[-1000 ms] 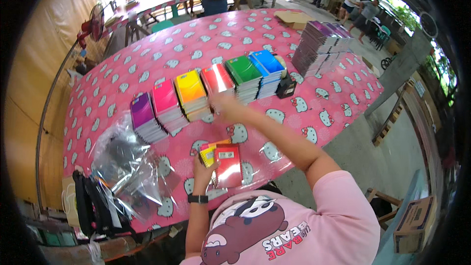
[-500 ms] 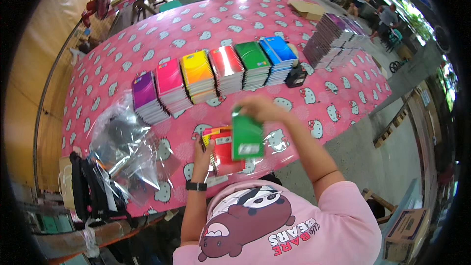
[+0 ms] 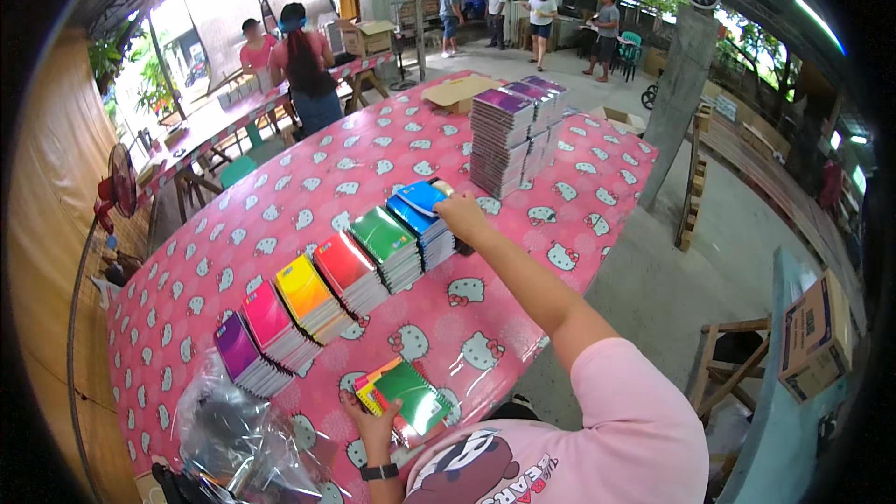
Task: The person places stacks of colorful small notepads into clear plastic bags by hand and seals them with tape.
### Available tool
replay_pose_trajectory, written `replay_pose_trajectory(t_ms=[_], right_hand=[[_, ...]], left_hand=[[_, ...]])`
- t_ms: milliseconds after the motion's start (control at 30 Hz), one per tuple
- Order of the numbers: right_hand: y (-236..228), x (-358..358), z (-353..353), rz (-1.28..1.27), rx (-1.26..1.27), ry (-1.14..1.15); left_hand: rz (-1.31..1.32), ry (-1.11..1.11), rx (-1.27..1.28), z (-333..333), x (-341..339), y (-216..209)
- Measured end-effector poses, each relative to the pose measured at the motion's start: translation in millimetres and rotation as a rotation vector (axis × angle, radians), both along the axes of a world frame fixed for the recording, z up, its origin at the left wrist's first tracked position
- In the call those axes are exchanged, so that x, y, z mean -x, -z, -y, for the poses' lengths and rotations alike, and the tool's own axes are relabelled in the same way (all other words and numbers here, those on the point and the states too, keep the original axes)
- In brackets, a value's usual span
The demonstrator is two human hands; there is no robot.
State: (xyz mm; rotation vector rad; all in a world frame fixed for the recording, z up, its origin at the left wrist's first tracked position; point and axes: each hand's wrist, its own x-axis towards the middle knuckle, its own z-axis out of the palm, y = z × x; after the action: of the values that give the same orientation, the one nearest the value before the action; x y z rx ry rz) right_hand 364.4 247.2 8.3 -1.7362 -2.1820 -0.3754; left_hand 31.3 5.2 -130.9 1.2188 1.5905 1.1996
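My left hand [image 3: 375,415] is closed around the lower left of a small pile of spiral notebooks near the table's front edge. A green notebook [image 3: 413,399] lies on top of it, with yellow and red edges showing beneath. My right hand [image 3: 461,216] reaches out to the stack of blue notebooks [image 3: 420,201] and pinches the right edge of the top one, which looks slightly raised. In the same row stand stacks of green notebooks [image 3: 384,235], red notebooks [image 3: 343,263], yellow notebooks [image 3: 306,289], pink notebooks [image 3: 269,310] and purple notebooks [image 3: 241,343].
Crumpled clear plastic [image 3: 238,439] lies at the left front of the pink patterned table [image 3: 271,224]. A tall block of purple-topped notebooks [image 3: 509,145] and flat cardboard [image 3: 462,91] are farther back. A concrete post [image 3: 681,103] rises beyond the right edge. Several people are in the background.
The green notebook that my right hand carried now rests on the pile at my left hand. My right hand has moved away to the blue stack. The view has tilted up and turned right.
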Motion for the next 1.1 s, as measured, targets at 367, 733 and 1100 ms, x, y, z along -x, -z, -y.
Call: replay_pose_trajectory(t_ms=[367,733,1100], right_hand=[[90.4,103.8,224.8,-1.807,0.671,-0.109],[101.4,121.2,235.8,-0.624,0.78,-0.077],[91.5,141.3,233.2,-1.451,0.593,-0.354]], left_hand=[[0.512,-0.116,0.041,-14.0,24.6,57.4],[0.338,0.065,-0.063,4.4,-2.9,0.4],[0.573,0.233,-0.189,20.7,-16.9,-65.8]])
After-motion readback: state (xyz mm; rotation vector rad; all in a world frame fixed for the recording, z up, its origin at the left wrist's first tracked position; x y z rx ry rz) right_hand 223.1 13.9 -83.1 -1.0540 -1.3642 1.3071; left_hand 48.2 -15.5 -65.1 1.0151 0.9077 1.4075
